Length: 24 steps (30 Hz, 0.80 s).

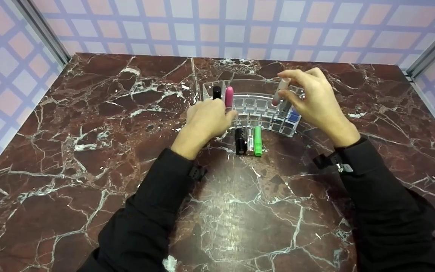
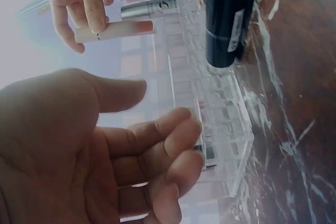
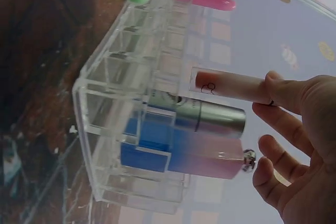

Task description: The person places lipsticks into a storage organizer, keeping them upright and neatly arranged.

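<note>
Between thumb and forefinger, my right hand (image 1: 317, 100) pinches a lip gloss tube (image 3: 233, 85) with a whitish cap and a reddish clear end. Its reddish end points down over the clear acrylic lipstick organizer (image 1: 255, 96), above the slots. At the organizer's left front, my left hand (image 1: 210, 119) has loosely bent fingers and holds nothing, as the left wrist view shows. Near those fingers, a black lipstick (image 1: 216, 91) and a pink tube (image 1: 229, 96) stand in slots. A silver tube (image 3: 220, 116) and a blue-and-pink tube (image 3: 210, 153) occupy slots at the right end.
In front of the organizer, a black tube (image 1: 240, 141), a clear silvery tube (image 1: 250, 142) and a green tube (image 1: 258, 141) are lined up side by side on the marbled table (image 1: 127, 219). Checkered panels (image 1: 210, 30) border the table at the back and sides.
</note>
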Available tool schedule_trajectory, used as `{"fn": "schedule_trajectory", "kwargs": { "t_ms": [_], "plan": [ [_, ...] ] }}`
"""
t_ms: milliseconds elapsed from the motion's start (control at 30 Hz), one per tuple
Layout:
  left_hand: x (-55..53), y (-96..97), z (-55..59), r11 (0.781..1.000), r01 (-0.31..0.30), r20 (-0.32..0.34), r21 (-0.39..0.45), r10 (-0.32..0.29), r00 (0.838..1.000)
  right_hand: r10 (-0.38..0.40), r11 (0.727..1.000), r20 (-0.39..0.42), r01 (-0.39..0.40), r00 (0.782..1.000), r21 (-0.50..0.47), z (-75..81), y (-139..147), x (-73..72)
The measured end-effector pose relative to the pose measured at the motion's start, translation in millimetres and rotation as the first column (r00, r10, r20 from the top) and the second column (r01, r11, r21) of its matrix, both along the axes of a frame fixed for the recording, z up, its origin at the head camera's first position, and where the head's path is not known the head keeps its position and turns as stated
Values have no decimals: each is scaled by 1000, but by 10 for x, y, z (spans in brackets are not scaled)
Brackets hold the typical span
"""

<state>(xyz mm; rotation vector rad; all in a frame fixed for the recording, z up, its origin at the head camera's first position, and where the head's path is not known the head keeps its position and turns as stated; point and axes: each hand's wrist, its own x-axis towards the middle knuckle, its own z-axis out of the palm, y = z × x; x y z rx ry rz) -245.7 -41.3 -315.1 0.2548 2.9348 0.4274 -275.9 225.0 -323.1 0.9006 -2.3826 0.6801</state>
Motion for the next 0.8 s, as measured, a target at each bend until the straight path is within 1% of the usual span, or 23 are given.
{"fn": "schedule_trajectory", "kwargs": {
  "t_ms": [167,300,367,600,800],
  "plan": [
    [-18,-19,-29,998,-28,-16,-62,27,1000,10,1000,-40,-10,999,18,-43,-3,-37],
    [-21,-35,-48,994,-48,-38,-96,45,998,18,999,-61,-16,998,30,-73,-2,-59],
    [-22,-41,-54,993,-59,-42,-106,55,998,18,999,-53,-16,998,31,-86,-6,-64],
    [-44,-45,-77,989,-75,-49,-127,70,996,-25,999,21,24,999,36,-136,-26,-62],
    [-59,-52,-83,986,-78,-50,-145,71,996,-13,997,18,11,1000,72,-161,-28,-73]
  ]
}}
